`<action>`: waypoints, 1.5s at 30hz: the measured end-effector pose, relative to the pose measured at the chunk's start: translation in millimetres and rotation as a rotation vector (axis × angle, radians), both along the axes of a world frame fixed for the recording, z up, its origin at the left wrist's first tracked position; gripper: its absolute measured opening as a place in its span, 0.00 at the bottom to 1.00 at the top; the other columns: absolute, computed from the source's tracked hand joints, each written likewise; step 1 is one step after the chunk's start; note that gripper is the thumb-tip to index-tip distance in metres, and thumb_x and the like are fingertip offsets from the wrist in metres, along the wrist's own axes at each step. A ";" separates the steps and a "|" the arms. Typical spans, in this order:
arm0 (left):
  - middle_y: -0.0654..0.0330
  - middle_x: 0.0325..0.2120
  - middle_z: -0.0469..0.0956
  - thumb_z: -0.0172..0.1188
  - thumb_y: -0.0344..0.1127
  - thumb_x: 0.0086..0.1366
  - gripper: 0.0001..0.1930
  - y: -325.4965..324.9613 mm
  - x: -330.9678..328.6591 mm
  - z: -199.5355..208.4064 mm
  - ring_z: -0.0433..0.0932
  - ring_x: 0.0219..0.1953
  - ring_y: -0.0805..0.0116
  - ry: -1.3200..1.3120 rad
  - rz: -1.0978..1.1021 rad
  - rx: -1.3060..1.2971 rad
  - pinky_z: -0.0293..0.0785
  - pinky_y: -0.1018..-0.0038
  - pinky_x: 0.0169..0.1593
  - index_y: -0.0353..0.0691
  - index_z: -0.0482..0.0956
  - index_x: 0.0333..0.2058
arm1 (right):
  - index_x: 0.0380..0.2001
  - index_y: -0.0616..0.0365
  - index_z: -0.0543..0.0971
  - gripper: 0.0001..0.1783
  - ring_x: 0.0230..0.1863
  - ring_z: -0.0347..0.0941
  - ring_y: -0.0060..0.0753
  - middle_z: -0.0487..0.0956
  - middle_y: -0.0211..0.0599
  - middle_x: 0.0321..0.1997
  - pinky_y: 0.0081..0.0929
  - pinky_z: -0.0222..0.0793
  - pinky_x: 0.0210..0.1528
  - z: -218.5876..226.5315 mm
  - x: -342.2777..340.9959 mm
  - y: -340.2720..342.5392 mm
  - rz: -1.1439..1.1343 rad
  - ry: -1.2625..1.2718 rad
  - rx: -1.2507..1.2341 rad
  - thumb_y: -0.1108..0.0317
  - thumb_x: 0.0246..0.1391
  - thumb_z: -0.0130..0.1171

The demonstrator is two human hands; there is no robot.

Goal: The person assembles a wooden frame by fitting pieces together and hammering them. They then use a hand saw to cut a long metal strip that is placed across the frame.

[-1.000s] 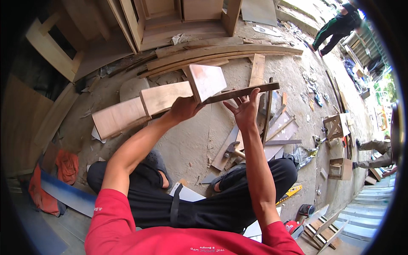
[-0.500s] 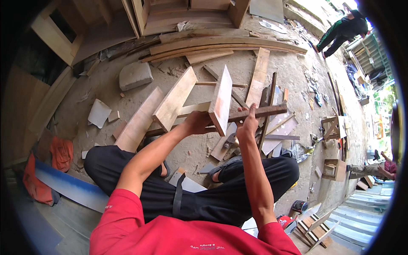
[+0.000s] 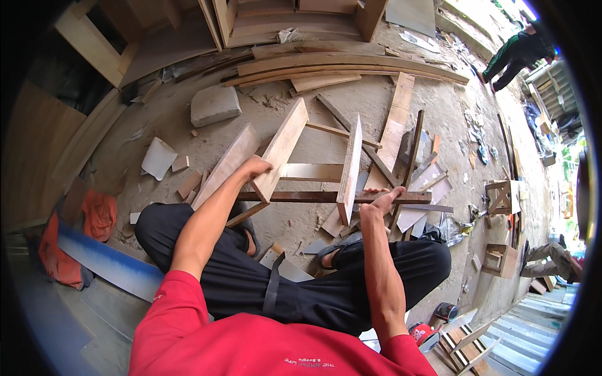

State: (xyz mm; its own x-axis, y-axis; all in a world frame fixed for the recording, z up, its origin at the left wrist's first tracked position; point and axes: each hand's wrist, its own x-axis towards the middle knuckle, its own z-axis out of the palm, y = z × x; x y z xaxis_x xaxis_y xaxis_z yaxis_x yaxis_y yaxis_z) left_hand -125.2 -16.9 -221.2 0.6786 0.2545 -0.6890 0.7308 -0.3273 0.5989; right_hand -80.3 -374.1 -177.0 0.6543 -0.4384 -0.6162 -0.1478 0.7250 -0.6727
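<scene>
Before me stands a small wooden frame of upright boards joined by long strips. My left hand (image 3: 254, 168) is closed on the near end of its middle board (image 3: 283, 147). Beside it, on the left, a paler board (image 3: 229, 164) leans at a similar slant. A dark wooden strip (image 3: 301, 197) runs along the near side, past the right-hand board (image 3: 350, 172). My right hand (image 3: 381, 202) is wrapped round that strip's right part, beyond the board. Pale strips (image 3: 313, 172) cross between the boards farther back.
Long planks (image 3: 351, 62) and a concrete block (image 3: 215, 106) lie beyond the frame. Offcuts (image 3: 426, 200) litter the floor at right. An orange cloth (image 3: 98, 215) lies at left, a paint can (image 3: 446, 311) at lower right. Another person (image 3: 517, 55) stands far right.
My left hand has moved from the right-hand board to the middle board. The frame has turned and lowered a little, and my right hand has slid its grip along the dark strip.
</scene>
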 end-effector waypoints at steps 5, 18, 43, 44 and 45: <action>0.41 0.35 0.81 0.64 0.44 0.50 0.24 -6.0 -7.2 6.4 0.81 0.39 0.51 -0.082 -0.004 0.241 0.75 0.63 0.43 0.23 0.80 0.36 | 0.21 0.55 0.63 0.37 0.15 0.64 0.38 0.65 0.36 0.12 0.38 0.70 0.22 -32.0 5.9 -6.3 -0.021 -0.003 0.026 0.27 0.50 0.49; 0.40 0.33 0.80 0.58 0.47 0.58 0.21 56.3 -20.2 -30.9 0.79 0.40 0.44 -0.345 0.076 0.611 0.72 0.59 0.43 0.30 0.80 0.37 | 0.63 0.56 0.57 0.41 0.63 0.60 0.54 0.61 0.51 0.64 0.59 0.60 0.62 -148.5 45.8 48.6 0.843 0.364 0.113 0.34 0.60 0.39; 0.43 0.34 0.80 0.59 0.45 0.59 0.19 71.5 -55.6 -81.0 0.79 0.39 0.44 -0.408 -0.074 0.596 0.74 0.57 0.43 0.34 0.80 0.39 | 0.38 0.59 0.72 0.28 0.29 0.75 0.38 0.78 0.41 0.32 0.35 0.75 0.31 -203.9 -37.9 -0.3 0.788 0.670 -0.225 0.43 0.54 0.45; 0.43 0.34 0.80 0.59 0.46 0.59 0.19 66.2 -49.1 -79.8 0.79 0.40 0.44 -0.359 -0.085 0.608 0.74 0.58 0.44 0.34 0.80 0.39 | 0.39 0.60 0.72 0.28 0.29 0.75 0.38 0.78 0.41 0.32 0.35 0.75 0.31 -200.9 -40.2 -4.2 0.774 0.691 -0.212 0.43 0.53 0.45; 0.43 0.34 0.80 0.59 0.46 0.58 0.19 66.0 -42.4 -74.9 0.79 0.40 0.44 -0.312 -0.097 0.626 0.74 0.58 0.44 0.34 0.80 0.40 | 0.39 0.60 0.72 0.28 0.29 0.75 0.38 0.78 0.41 0.33 0.35 0.75 0.31 -198.8 -41.4 -4.1 0.760 0.708 -0.194 0.43 0.53 0.45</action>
State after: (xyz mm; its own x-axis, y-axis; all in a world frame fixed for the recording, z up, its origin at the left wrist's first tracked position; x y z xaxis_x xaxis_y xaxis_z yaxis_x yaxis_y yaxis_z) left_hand -167.5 49.1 -296.1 0.8602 0.4680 -0.2027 0.5060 -0.7334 0.4539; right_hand -121.7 -378.2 -375.7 0.3171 -0.1956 -0.9280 -0.9218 0.1666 -0.3501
